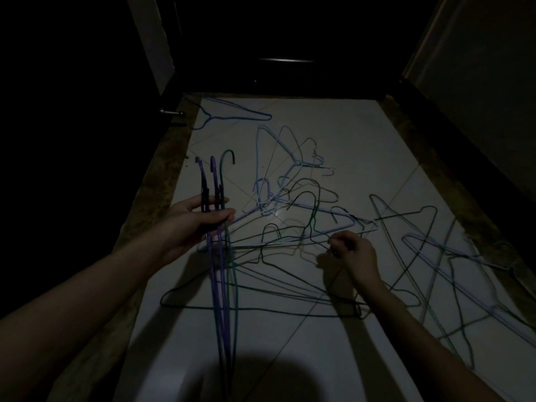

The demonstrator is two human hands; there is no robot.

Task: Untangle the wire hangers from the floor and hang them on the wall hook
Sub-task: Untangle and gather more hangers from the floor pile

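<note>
A tangle of several wire hangers (304, 216), pale blue, green and dark, lies spread over the white tiled floor (362, 146). My left hand (197, 221) grips a bundle of three hangers (219, 274) by their necks, two purple and one green, hooks pointing up and bodies hanging down. My right hand (352, 250) is low over the pile and pinches a thin dark hanger wire (330, 248). One blue hanger (232, 114) lies apart at the far left of the floor. No wall hook is visible in the dim view.
The room is very dark. A dark door (284, 39) stands at the far end, with walls close on both sides. A brown marbled border (156, 198) edges the floor on the left. More hangers (452, 256) sprawl to the right.
</note>
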